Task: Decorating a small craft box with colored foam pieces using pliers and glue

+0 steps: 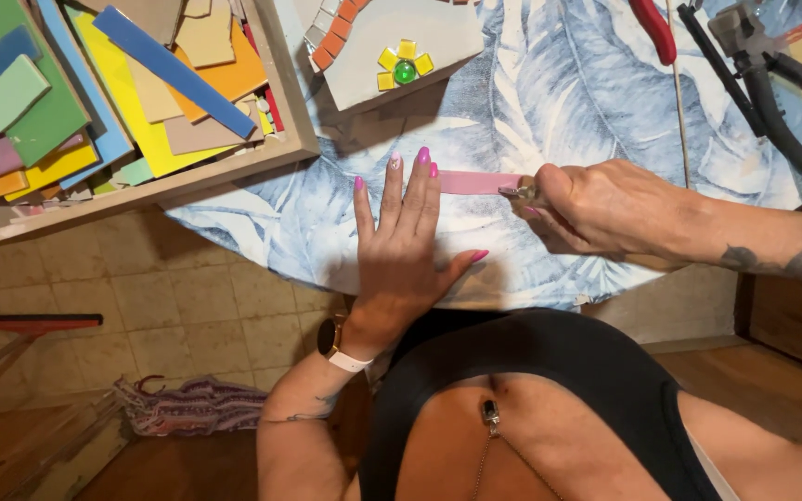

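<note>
Left hand [399, 243] lies flat and open on the leafy cloth [559, 83], fingertips pinning a pink strip [468, 182]; right hand [596, 209] grips a small metal tool [517, 192] at the strip's other end

Your left hand [399, 243] has long nails painted bright pink, one paler. Just below it, on the wrist, you wear a watch [329, 335] with a dark round case and a white strap. Further down from the watch, a thin line tattoo marks the forearm. Your right hand [605, 209] leads to a dark grey forearm tattoo. Below the watch, a black low-cut top and a thin chain with a small pendant.
</note>
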